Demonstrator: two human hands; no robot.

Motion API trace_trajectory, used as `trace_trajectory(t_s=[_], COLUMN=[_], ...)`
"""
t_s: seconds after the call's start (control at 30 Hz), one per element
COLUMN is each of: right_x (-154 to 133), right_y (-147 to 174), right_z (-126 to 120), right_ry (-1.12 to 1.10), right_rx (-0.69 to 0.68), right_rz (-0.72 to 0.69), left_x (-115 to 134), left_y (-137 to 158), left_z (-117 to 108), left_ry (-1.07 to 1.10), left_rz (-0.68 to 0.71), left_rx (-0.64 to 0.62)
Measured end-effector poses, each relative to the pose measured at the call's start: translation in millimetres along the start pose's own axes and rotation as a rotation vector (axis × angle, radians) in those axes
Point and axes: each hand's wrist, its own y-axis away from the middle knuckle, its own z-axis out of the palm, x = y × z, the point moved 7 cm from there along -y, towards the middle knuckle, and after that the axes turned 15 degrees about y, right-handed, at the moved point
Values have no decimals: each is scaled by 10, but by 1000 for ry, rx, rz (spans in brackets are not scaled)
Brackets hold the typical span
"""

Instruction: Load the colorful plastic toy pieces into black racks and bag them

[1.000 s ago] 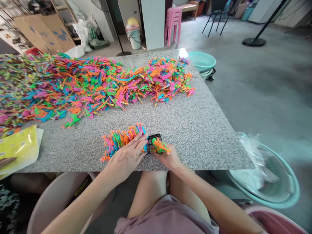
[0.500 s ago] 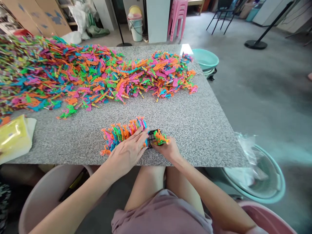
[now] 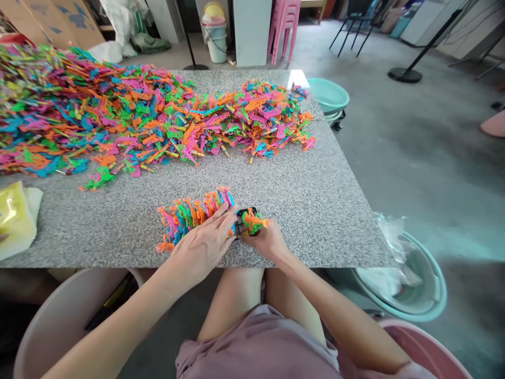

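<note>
Small plastic toy guns [image 3: 188, 213] in orange, pink, blue and green stand packed in a row in a black gridded tray [image 3: 240, 221] at the table's near edge. My left hand [image 3: 201, 243] rests along the right end of this row, its fingers stretched out against the toys. At the tray's uncovered right end, my right hand [image 3: 269, 242] closes round a green and orange toy gun [image 3: 253, 222], its orange tip facing right. Part of the tray is hidden under the toys and my hands.
A long heap of loose toy guns [image 3: 158, 118] covers the granite table's [image 3: 315, 210] far side. At the left lies a yellow plastic packet [image 3: 18, 216]. Below the edge stand a pale tub [image 3: 43, 316], a green basket [image 3: 436, 295] with clear bags, and a pink basin [image 3: 426, 347].
The view has shifted slightly, so the table and heap sit a little further left. Both hands keep nearly the same places on the tray and toys.
</note>
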Motion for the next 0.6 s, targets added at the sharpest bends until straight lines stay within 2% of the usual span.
trace_trajectory(t_s=[0.1, 0.23, 0.43, 0.53, 0.6], right_x=[30, -10, -248, -301, -320], right_y=[-1, -1, -34, -57, -78], right_z=[-4, 57, 198, 206, 169], right_ry=[4, 166, 419, 474, 451], right_rx=[30, -10, -84, -111, -167], right_rz=[-6, 4, -91, -84, -151], left_x=[10, -8, -58, -30, -31], left_y=[-5, -7, -10, -16, -16], left_z=[-4, 17, 39, 52, 38], left_ry=[8, 37, 78, 86, 68], left_rz=[-2, -35, -61, -19, -25], left_rx=[-3, -24, -29, -68, -42])
